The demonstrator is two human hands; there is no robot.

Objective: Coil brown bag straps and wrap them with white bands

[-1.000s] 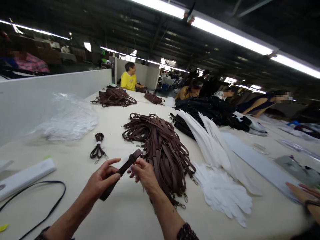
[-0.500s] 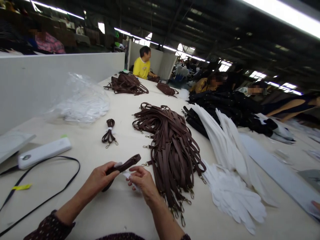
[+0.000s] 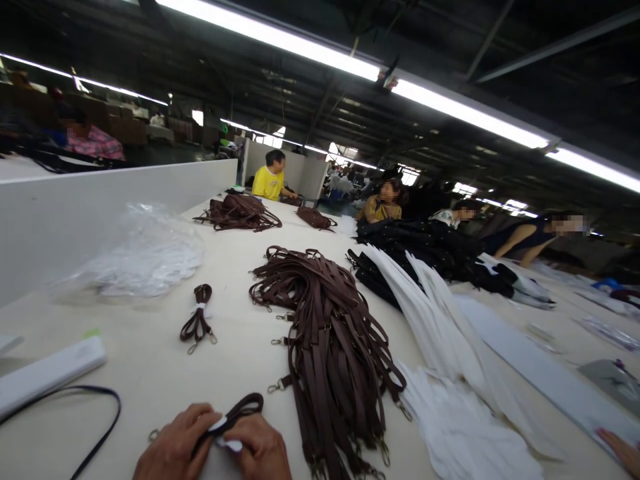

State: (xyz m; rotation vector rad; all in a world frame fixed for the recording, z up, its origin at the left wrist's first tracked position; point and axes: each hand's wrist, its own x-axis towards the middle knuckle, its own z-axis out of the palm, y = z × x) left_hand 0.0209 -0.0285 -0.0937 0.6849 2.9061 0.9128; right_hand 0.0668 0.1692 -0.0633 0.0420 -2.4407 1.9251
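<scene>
My left hand point(image 3: 173, 450) and my right hand point(image 3: 260, 453) sit together at the bottom edge, both closed on a folded dark brown strap point(image 3: 235, 410) whose looped end sticks up between them. A small white slip point(image 3: 225, 442) shows between my fingers around the strap. Just right of my hands lies a big heap of brown straps with metal clips point(image 3: 325, 340). A single tied strap bundle point(image 3: 197, 320) lies on the table further back to the left.
White paper sheets point(image 3: 450, 427) fan out right of the heap. A crumpled clear plastic bag point(image 3: 145, 257) lies at left, with a white device point(image 3: 47, 373) and black cable point(image 3: 95, 427) nearer. Several people sit along the far side; another person's fingers point(image 3: 620, 450) show at bottom right.
The view tilted up, so my hands dropped to the bottom edge. They have closed together on the strap, which is now folded into a short loop with the white slip around it.
</scene>
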